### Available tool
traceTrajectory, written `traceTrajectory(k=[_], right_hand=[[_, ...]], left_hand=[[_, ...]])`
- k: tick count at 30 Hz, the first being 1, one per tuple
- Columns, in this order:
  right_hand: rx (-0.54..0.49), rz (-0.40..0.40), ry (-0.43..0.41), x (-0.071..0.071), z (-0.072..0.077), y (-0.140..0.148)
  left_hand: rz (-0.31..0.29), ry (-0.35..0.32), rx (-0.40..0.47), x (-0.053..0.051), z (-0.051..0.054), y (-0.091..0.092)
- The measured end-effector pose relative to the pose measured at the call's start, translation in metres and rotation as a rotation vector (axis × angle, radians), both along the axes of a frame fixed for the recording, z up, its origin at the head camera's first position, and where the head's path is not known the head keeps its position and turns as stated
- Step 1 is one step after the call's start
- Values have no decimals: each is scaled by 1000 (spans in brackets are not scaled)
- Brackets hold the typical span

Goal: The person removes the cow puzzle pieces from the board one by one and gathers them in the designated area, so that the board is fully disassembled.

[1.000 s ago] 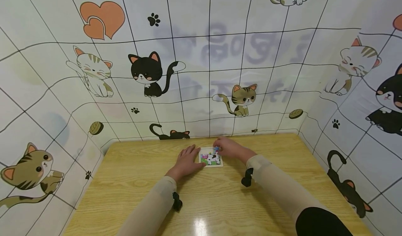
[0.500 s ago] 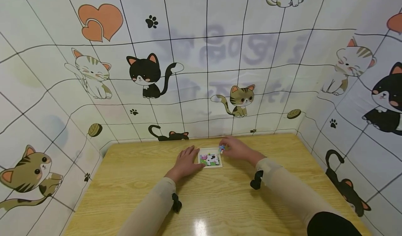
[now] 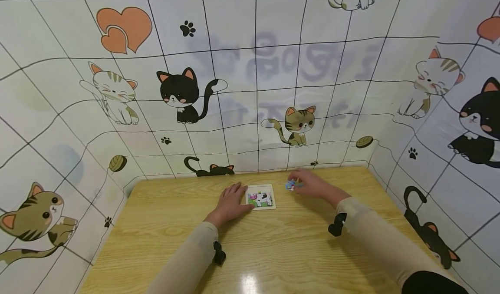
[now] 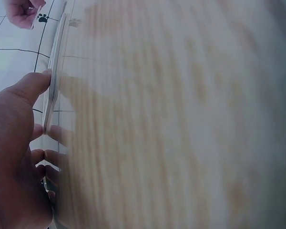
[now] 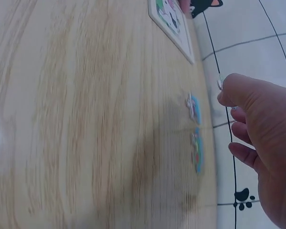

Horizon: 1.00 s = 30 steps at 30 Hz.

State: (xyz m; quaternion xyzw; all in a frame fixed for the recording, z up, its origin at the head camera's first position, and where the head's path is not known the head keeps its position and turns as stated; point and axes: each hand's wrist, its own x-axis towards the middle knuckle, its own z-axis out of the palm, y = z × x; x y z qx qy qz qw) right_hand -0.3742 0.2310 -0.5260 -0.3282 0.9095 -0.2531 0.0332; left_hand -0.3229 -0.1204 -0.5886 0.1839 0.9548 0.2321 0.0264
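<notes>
A small jigsaw board [image 3: 261, 189] with a white rim lies near the table's back edge. A black-and-white cow picture [image 3: 262, 199] fills its lower part; the upper part is bare. My left hand [image 3: 229, 203] rests at the board's left side, fingers spread, with the thumb [image 4: 35, 85] touching its edge in the left wrist view. Right of the board, my right hand [image 3: 312, 185] pinches a small thin puzzle piece [image 5: 220, 83], seen mostly edge-on. Below that hand, two blue-edged puzzle pieces [image 5: 194, 109] lie on the table in the right wrist view.
The light wooden table [image 3: 250, 246] ends just behind the board at a white cloth wall [image 3: 242, 68] printed with cats. More cloth walls stand at left and right. A black wrist camera [image 3: 219, 253] sits on each sleeve.
My right hand has moved away from the board's upper right corner, to the right, with the puzzle piece, over the loose pieces. The left hand has stayed by the board.
</notes>
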Motion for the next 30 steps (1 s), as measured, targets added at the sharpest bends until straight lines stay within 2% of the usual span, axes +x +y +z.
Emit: traceTrajectory(k=[6,12,22,30], right_hand=[[32,-6,36,0,3,23],[63,-46,12,-3,3,43],[88,-83,-4,-7,6,63],[119,-85,12,-15,1,74]], left_hand=[[-2,4,-7,2,0,1],[-2,-3,31,4,6,2],[14,1,4,-3,-4,-1],[7,-6,3,-2,-2,-1]])
